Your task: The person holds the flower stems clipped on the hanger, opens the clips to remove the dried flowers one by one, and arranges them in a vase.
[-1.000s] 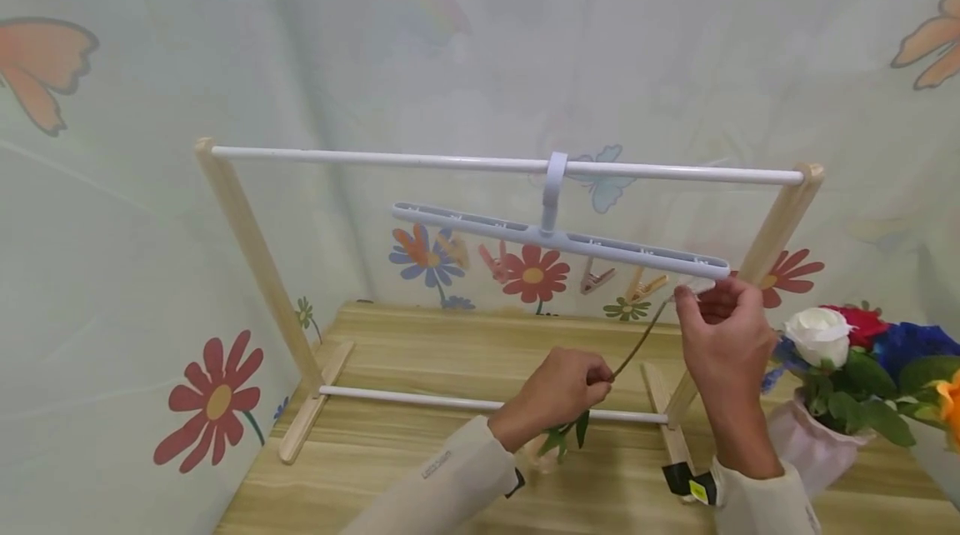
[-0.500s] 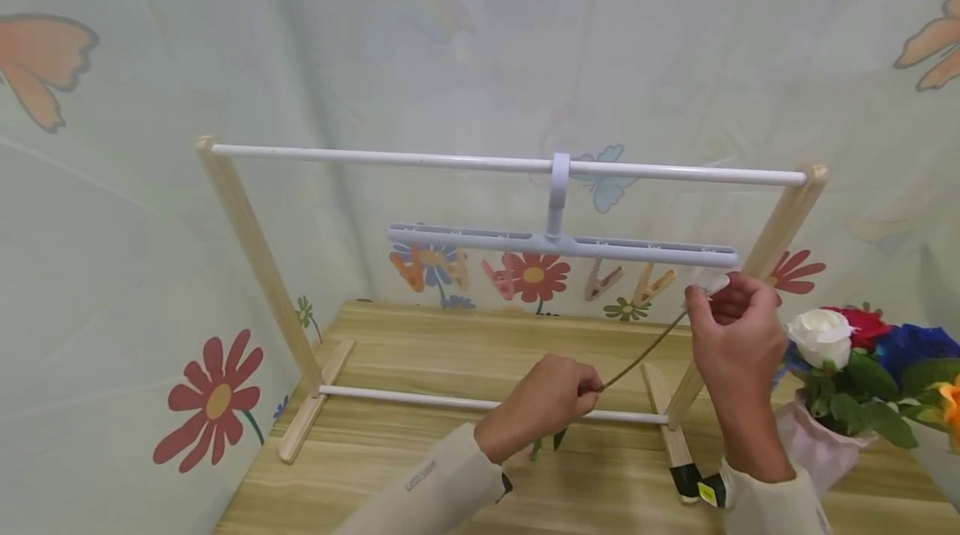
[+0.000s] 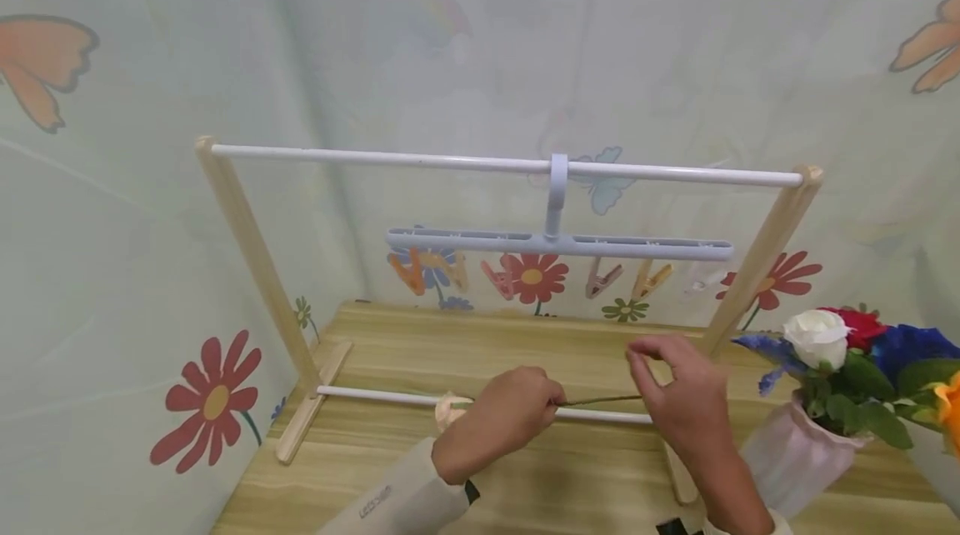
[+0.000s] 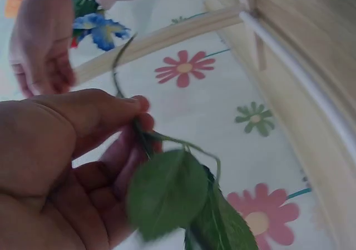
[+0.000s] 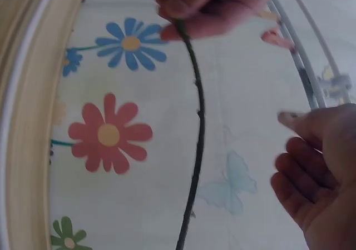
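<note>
My left hand (image 3: 498,418) pinches the stem (image 3: 600,400) of a cream artificial rose (image 3: 450,410) between thumb and fingers. The stem lies roughly level, its bare end pointing right, and the bloom is partly hidden behind the hand. Green leaves (image 4: 167,194) hang below the grip in the left wrist view. My right hand (image 3: 686,402) is near the bare stem end, fingers loosely bent. In the right wrist view that hand (image 5: 322,172) is apart from the stem (image 5: 199,116) and holds nothing. Above, a pale blue clip hanger (image 3: 637,248) carries several clothespins, a whitish one (image 3: 699,281) at its right end.
The hanger hooks over the white top bar (image 3: 375,158) of a wooden rack, whose lower bar (image 3: 375,394) runs close behind my left hand. A pink vase (image 3: 795,452) of colourful flowers stands right of my right hand. A flower-printed curtain backs the wooden table (image 3: 420,327).
My right hand has let go of the whitish clip and moved down and left. My left hand has drawn the rose down and left, away from the clip. The hanger has levelled out.
</note>
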`<control>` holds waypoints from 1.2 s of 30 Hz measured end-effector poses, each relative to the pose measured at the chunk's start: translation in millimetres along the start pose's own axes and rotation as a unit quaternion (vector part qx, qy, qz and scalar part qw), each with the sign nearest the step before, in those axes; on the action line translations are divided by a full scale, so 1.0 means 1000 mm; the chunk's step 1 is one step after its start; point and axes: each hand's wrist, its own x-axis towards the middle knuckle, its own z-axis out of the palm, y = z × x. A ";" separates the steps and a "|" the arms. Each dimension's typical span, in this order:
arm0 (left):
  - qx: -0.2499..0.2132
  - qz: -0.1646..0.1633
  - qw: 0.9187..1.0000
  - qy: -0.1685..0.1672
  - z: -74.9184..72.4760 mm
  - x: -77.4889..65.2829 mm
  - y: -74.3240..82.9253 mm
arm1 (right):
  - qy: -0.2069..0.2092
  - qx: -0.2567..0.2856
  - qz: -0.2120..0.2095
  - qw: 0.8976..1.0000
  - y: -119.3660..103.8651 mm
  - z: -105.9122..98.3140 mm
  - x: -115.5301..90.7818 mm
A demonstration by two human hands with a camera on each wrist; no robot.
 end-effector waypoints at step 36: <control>0.065 0.182 0.946 0.261 -0.019 -0.006 0.054 | -0.149 0.049 0.088 0.984 -0.020 0.007 -0.062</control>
